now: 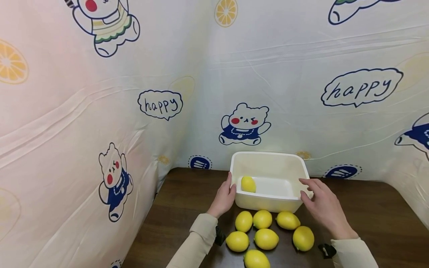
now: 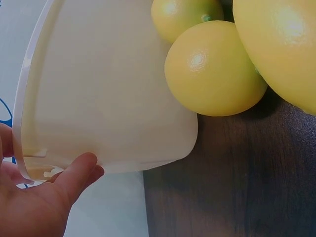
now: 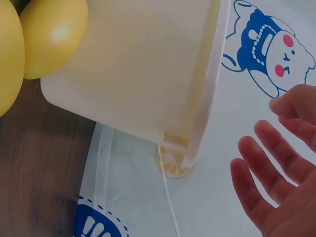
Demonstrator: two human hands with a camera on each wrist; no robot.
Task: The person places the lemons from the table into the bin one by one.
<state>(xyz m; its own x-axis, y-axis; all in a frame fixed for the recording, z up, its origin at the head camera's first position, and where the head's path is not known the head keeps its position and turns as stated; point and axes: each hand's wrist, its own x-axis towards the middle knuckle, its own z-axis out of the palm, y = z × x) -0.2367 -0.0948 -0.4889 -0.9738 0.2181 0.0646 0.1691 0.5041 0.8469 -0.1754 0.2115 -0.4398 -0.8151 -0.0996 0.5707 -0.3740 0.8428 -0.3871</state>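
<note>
A white plastic bin (image 1: 264, 203) stands at the back of the table, with one lemon (image 1: 248, 184) inside at its left. My left hand (image 1: 223, 197) grips the bin's left end; in the left wrist view its thumb (image 2: 79, 173) lies against the outer wall and other fingers are behind the rim. By the bin's right end is my right hand (image 1: 323, 204), fingers spread and loosely bent. The right wrist view shows those fingers (image 3: 269, 168) apart from the rim, holding nothing. In front of the bin lie several lemons (image 1: 266, 239), the nearest row close against its front wall.
The dark wooden table (image 1: 187, 197) extends to both sides of the bin. A white cloth (image 1: 285, 123) printed with cartoon bears hangs close behind the bin and along the left side. One lemon (image 1: 303, 238) lies near the right wrist.
</note>
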